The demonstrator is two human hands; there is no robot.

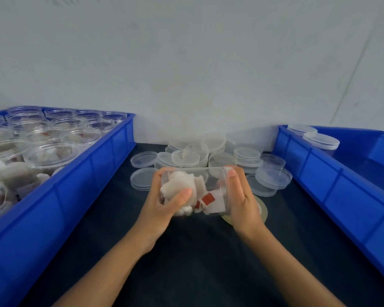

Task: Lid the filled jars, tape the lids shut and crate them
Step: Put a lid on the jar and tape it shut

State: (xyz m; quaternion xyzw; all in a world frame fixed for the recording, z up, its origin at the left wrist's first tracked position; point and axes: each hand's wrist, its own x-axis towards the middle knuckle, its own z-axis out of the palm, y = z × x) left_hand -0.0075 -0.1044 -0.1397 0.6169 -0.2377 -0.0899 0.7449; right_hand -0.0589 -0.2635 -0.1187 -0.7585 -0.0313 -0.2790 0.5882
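A clear jar (195,191) of white pieces is lying sideways above the dark table (186,262), the left hand (164,207) gripping its base, the right hand (242,200) curling round what seems its lidded mouth. Loose lids (208,156) are lying behind, between two blue crates (75,185).

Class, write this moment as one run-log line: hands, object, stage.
left hand grips jar base | right hand grips its lid end | jar sideways above table | tape roll behind right hand | stage: lidding

dim, soft, even light; mild blur, bowed wide-angle edges
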